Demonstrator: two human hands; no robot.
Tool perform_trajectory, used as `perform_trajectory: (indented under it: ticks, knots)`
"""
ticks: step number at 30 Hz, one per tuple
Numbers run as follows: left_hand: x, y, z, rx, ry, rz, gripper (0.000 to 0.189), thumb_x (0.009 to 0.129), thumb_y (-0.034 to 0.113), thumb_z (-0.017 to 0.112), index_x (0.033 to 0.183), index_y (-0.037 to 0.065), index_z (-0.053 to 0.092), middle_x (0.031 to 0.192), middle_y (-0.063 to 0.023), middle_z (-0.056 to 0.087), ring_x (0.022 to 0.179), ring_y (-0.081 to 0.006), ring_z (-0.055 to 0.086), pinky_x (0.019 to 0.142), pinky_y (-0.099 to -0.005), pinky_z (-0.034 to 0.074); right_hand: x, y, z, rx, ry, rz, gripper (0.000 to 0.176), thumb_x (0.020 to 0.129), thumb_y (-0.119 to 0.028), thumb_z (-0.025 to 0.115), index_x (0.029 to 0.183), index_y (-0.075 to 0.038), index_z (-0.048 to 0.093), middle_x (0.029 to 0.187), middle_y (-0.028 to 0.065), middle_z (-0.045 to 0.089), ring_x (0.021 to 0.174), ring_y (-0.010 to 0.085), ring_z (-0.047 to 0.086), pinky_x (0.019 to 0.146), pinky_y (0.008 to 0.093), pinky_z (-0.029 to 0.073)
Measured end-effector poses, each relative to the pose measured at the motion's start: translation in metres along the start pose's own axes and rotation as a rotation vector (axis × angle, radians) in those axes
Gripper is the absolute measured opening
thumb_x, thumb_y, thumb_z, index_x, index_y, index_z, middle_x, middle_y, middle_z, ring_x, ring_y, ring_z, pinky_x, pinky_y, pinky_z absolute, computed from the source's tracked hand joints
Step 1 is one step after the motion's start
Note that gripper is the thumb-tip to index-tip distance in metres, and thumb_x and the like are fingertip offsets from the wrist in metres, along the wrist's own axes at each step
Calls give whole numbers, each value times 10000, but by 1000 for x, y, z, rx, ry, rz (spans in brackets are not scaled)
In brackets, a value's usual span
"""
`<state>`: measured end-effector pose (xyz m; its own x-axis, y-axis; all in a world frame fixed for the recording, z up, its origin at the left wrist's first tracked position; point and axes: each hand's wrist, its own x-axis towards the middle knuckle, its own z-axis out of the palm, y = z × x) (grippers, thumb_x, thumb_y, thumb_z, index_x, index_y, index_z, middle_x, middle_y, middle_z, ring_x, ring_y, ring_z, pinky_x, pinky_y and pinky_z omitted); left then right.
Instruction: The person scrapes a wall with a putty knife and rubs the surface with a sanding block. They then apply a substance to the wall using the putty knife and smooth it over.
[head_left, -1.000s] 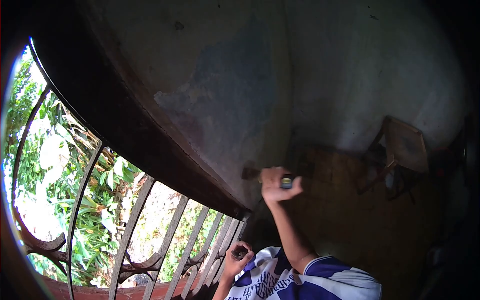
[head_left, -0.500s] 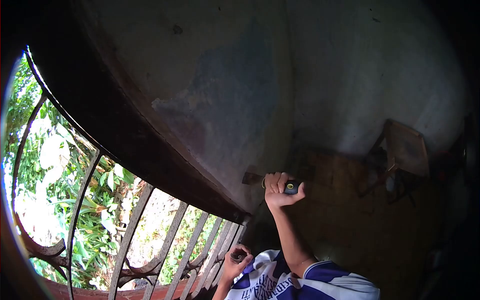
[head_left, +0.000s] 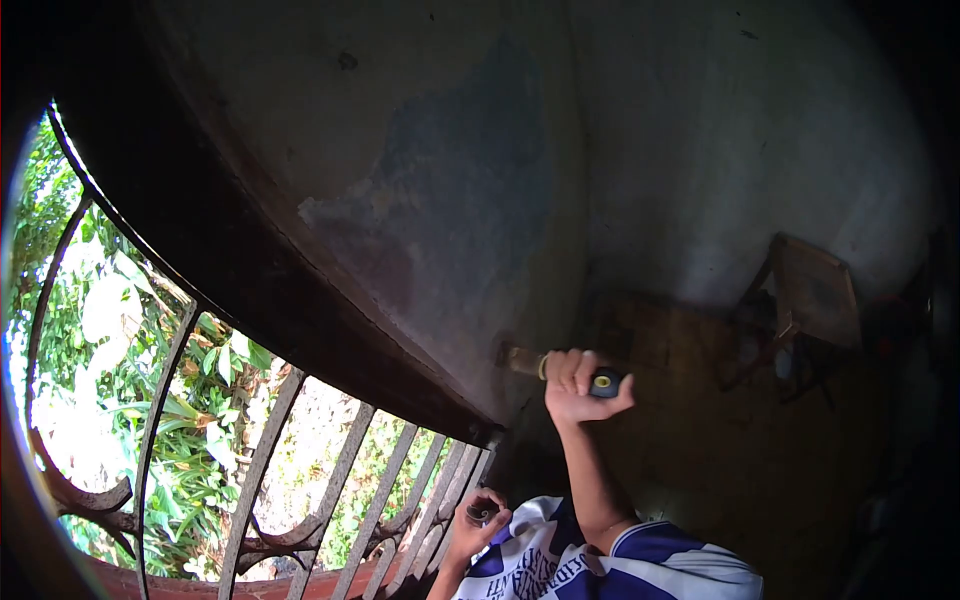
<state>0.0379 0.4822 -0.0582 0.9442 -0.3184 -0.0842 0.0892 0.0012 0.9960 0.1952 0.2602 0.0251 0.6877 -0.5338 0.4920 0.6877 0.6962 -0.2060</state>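
My right hand [head_left: 588, 388] is wrapped round the dark handle of a scraper [head_left: 522, 359], a yellow ring marking the handle's end. Its blade points left, toward the wall's lower part beside the dark window frame, and looks blurred. My left hand [head_left: 478, 520] is lower down, close to the right end of the window grille [head_left: 365, 470]. The fingers there curl round a dark, rounded piece; I cannot tell what it is.
The wall [head_left: 460, 170] has a bluish-grey patch with a ragged edge. A dark window frame [head_left: 270, 290] curves along the left, with bright plants [head_left: 190, 400] outside. At the right a wooden chair-like piece [head_left: 815, 290] stands by the wall on the dim floor [head_left: 660, 430].
My right hand and the scraper have shifted a little right and down. My left hand keeps its hold in nearly the same spot.
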Motion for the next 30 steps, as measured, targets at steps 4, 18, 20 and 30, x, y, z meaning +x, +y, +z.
perform_trajectory:
  ticks: [4, 18, 20, 30]
  knots:
    - [-1, -8, -2, -55, 28, 10, 166, 835, 41, 718, 933, 36, 585, 893, -22, 607, 824, -87, 575, 764, -242, 459, 9, 20, -4, 34, 69, -21, 691, 824, -764, 365, 527, -140, 341, 466, -8, 316, 415, 137, 251, 482, 303, 238]
    - [2, -6, -2, -141, -48, 78, 179, 773, -29, 627, 937, 15, 571, 963, -91, 599, 904, -158, 574, 835, -278, 448, -23, 59, -37, -356, -6, 130, 686, 808, -757, 394, 533, -129, 376, 484, -5, 328, 441, 152, 300, 488, 307, 238]
    - [3, -7, -6, -143, -71, 106, 205, 738, -41, 588, 936, 11, 571, 968, -99, 595, 907, -169, 571, 840, -284, 445, -33, 57, -45, -178, 109, 116, 682, 809, -750, 405, 534, -127, 377, 484, -3, 324, 448, 152, 308, 486, 308, 235]
    - [2, -25, -12, -176, -38, 51, 237, 759, -48, 563, 989, -4, 595, 1046, -115, 582, 991, -187, 568, 897, -294, 432, -36, 62, -44, -270, 208, 130, 657, 836, -737, 363, 547, -147, 370, 478, -6, 310, 420, 136, 266, 446, 314, 208]
